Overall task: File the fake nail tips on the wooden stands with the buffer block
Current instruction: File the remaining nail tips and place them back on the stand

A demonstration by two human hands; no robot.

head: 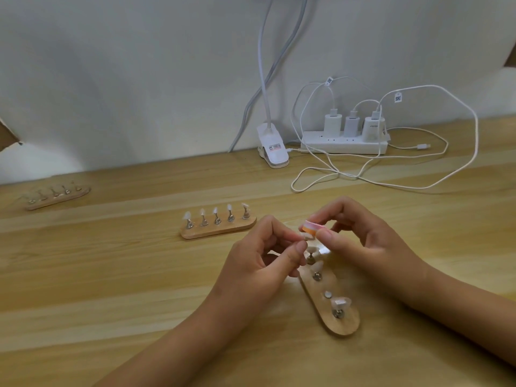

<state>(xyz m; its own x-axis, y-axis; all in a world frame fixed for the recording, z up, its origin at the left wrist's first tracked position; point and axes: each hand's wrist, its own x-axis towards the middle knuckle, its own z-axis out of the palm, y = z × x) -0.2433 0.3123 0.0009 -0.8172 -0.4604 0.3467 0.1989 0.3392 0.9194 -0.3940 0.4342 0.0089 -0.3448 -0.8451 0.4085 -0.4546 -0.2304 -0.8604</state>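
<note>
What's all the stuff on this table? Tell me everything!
Stands: 3, wood; far left, middle, near, under the hands.
Tips: pale; five on the middle stand, three seen on the near one, one held.
Buffer: 1, pink and orange, over the held tip.
Lamp clip: 1, white, by the wall.
Power strip: 1, white, by the wall.
Chargers: 3, white, in the strip.
Cables: white, looped on the table.
Table: 1, light wood.
Left hand: fingers pinch the tip.
Right hand: fingers hold the buffer.
</note>
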